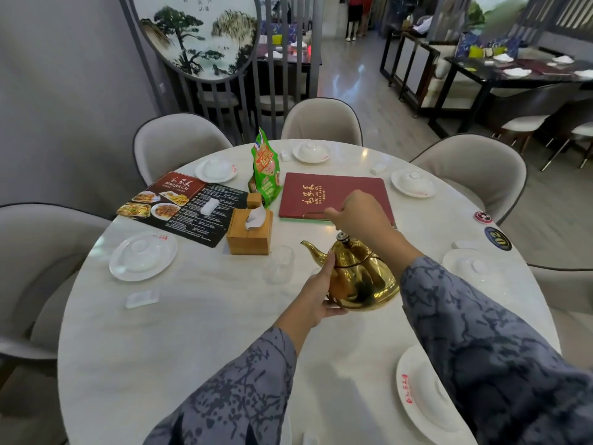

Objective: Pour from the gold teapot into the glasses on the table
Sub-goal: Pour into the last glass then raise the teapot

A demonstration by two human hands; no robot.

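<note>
The gold teapot (359, 277) hangs just above the round marble table (192, 332), spout pointing left and slightly up. My right hand (359, 213) is raised over it, fingers closed on its thin handle. My left hand (317, 293) cups the pot's left side and underside. A clear empty glass (279, 264) stands upright on the table just left of the spout, below its tip. A second glass may sit behind my left hand; I cannot tell.
A wooden tissue box (249, 232) stands behind the glass. A red menu book (330, 195), a black menu sheet (183, 203) and a green snack bag (265, 168) lie farther back. White covered plates (142, 255) ring the table; grey chairs (173, 142) surround it.
</note>
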